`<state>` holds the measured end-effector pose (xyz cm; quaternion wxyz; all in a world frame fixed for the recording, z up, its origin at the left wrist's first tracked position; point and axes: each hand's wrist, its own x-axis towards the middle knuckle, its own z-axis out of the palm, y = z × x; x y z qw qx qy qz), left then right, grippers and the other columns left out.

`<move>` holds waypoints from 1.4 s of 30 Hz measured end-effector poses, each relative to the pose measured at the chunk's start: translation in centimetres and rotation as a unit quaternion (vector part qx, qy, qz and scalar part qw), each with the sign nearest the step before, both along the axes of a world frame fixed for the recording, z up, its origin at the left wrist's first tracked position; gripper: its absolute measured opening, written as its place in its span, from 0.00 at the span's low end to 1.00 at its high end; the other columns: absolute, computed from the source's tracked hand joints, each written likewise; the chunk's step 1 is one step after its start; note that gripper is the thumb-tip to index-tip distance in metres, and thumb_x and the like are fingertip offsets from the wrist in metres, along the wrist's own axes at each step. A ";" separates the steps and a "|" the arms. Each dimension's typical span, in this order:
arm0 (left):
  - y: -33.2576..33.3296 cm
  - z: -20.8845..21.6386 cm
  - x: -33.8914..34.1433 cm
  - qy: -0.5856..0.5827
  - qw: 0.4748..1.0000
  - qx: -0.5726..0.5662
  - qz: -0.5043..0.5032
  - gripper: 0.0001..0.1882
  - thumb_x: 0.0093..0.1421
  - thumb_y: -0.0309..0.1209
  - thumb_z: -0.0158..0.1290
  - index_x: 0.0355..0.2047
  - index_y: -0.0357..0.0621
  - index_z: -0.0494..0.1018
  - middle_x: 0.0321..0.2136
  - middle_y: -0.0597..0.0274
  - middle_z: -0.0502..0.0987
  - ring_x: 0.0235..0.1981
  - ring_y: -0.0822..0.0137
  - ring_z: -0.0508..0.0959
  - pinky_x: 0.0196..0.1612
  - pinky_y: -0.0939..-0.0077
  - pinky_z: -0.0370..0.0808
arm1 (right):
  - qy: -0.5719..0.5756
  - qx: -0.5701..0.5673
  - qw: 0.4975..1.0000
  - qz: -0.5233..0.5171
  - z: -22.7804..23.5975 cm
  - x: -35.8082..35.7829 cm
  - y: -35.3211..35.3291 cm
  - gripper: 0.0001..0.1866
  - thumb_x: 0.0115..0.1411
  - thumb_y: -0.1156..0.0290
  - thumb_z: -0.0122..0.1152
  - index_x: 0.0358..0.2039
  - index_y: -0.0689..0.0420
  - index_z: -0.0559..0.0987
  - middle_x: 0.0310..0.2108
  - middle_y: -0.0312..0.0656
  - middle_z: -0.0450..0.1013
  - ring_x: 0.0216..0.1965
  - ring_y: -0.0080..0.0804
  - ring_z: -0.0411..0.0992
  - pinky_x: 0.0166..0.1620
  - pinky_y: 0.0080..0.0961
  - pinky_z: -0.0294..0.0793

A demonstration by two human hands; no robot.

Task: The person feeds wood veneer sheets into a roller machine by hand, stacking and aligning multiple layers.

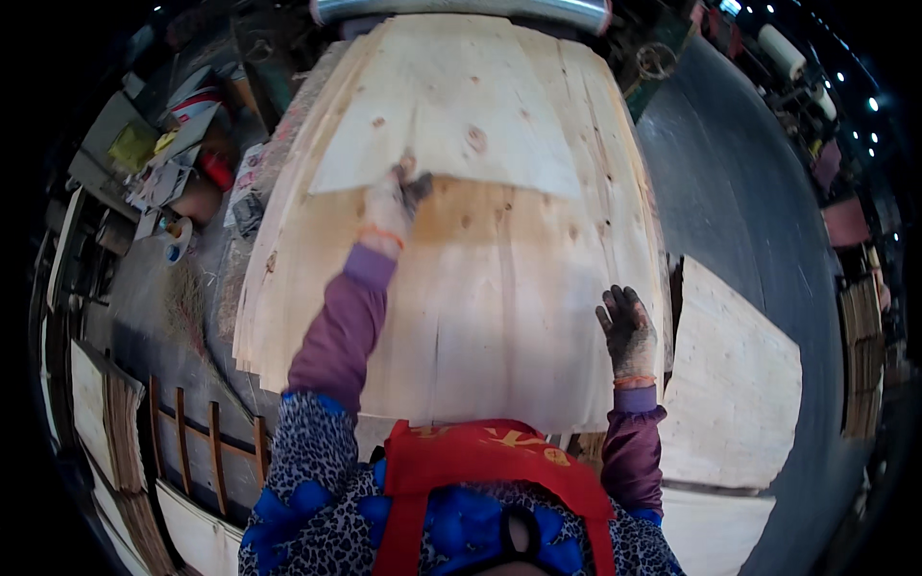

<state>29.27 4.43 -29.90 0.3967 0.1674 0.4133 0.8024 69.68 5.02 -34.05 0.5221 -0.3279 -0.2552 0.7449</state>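
Observation:
A short pale wood veneer sheet [447, 115] with several knots lies over the far part of a stack of larger veneer sheets [471, 317]. My left hand [394, 199], in a dirty work glove, reaches far forward to this sheet's near edge. Its fingers are curled in at the edge, which looks pinched between them, though the hand is slightly blurred. Near the stack's right edge, my right hand [629, 334] is open in a darkened glove, fingers spread over the veneer surface. Orange bands circle both wrists.
A shiny metal roller [461, 10] crosses the far end of the stack. More veneer stacks stand at right [735, 384] and lower left [108, 413]. A wooden rack [213, 451], a twig broom [192, 307] and a cluttered bench [182, 173] are at left.

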 end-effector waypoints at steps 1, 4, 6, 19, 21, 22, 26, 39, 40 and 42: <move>2.7 -1.2 -2.6 0.001 1.000 -0.020 0.007 0.15 0.61 0.34 0.40 0.45 0.39 0.67 0.41 0.58 0.73 0.30 0.64 0.74 0.35 0.69 0.74 | -0.006 -0.016 0.999 -0.037 -0.3 1.2 -0.8 0.23 0.60 0.64 0.47 0.52 0.62 0.63 0.49 0.48 0.65 0.49 0.41 0.65 0.52 0.42 0.63; 9.6 -3.3 -6.7 -0.031 0.997 0.056 -0.049 0.14 0.61 0.30 0.41 0.44 0.36 0.67 0.31 0.58 0.74 0.29 0.63 0.75 0.33 0.69 0.76 | -0.047 0.009 0.991 -0.122 -2.4 6.1 -3.1 0.22 0.60 0.66 0.46 0.52 0.62 0.63 0.51 0.49 0.65 0.49 0.41 0.65 0.51 0.41 0.65; 11.6 -4.2 -11.7 -0.021 0.997 0.002 -0.076 0.16 0.61 0.29 0.42 0.47 0.35 0.65 0.28 0.59 0.73 0.32 0.61 0.76 0.36 0.68 0.76 | -0.129 0.017 0.974 -0.184 -2.6 8.5 -4.7 0.21 0.59 0.68 0.45 0.53 0.61 0.64 0.49 0.48 0.66 0.47 0.39 0.67 0.48 0.37 0.67; -3.9 -8.6 7.7 0.029 0.987 -0.050 -0.146 0.15 0.60 0.29 0.45 0.45 0.34 0.66 0.39 0.48 0.74 0.37 0.57 0.76 0.40 0.68 0.73 | -0.179 -0.167 0.933 -0.265 -7.6 16.6 -14.8 0.15 0.57 0.75 0.44 0.45 0.63 0.68 0.36 0.51 0.74 0.26 0.32 0.73 0.28 0.23 0.74; -7.0 -8.6 9.9 0.040 0.986 -0.051 -0.152 0.15 0.60 0.30 0.45 0.45 0.34 0.67 0.39 0.50 0.74 0.36 0.59 0.76 0.41 0.69 0.73 | -0.150 -0.181 0.940 -0.246 -8.1 16.4 -15.3 0.15 0.57 0.73 0.43 0.45 0.63 0.68 0.38 0.51 0.73 0.30 0.34 0.73 0.31 0.27 0.74; -8.4 -8.6 10.7 0.048 0.987 -0.048 -0.149 0.15 0.60 0.31 0.45 0.45 0.35 0.67 0.39 0.50 0.74 0.36 0.60 0.76 0.41 0.70 0.73 | -0.126 -0.185 0.944 -0.244 -7.9 15.9 -15.5 0.15 0.58 0.73 0.43 0.45 0.63 0.68 0.39 0.51 0.73 0.31 0.34 0.73 0.32 0.28 0.75; -14.0 -13.1 10.6 0.148 0.976 -0.095 -0.126 0.22 0.61 0.37 0.44 0.50 0.33 0.63 0.43 0.50 0.72 0.41 0.61 0.75 0.44 0.67 0.72 | -0.018 -0.186 0.961 -0.202 -8.2 15.2 -15.2 0.11 0.58 0.68 0.47 0.39 0.58 0.71 0.35 0.40 0.71 0.34 0.31 0.70 0.39 0.32 0.70; -30.9 -7.4 15.8 -0.047 0.881 -0.413 -0.227 0.41 0.47 0.69 0.42 0.27 0.36 0.71 0.17 0.56 0.74 0.18 0.67 0.74 0.15 0.80 0.63 | -0.180 0.054 0.980 -0.065 3.1 9.0 -13.5 0.13 0.55 0.58 0.57 0.25 0.54 0.71 0.12 0.30 0.59 0.12 0.22 0.60 0.16 0.19 0.60; -31.3 -7.9 15.6 -0.077 0.895 -0.390 -0.202 0.42 0.45 0.70 0.42 0.28 0.36 0.71 0.18 0.56 0.74 0.18 0.67 0.74 0.15 0.80 0.63 | -0.157 0.043 0.985 -0.061 4.1 8.9 -13.6 0.13 0.55 0.58 0.56 0.25 0.54 0.70 0.12 0.30 0.58 0.12 0.22 0.59 0.15 0.19 0.60; -31.8 -8.8 15.4 -0.135 0.918 -0.339 -0.153 0.44 0.42 0.72 0.43 0.30 0.35 0.71 0.19 0.55 0.74 0.18 0.68 0.73 0.15 0.80 0.63 | -0.113 0.021 0.992 -0.054 5.2 8.7 -13.6 0.13 0.55 0.58 0.56 0.24 0.54 0.70 0.10 0.30 0.57 0.11 0.22 0.59 0.14 0.20 0.59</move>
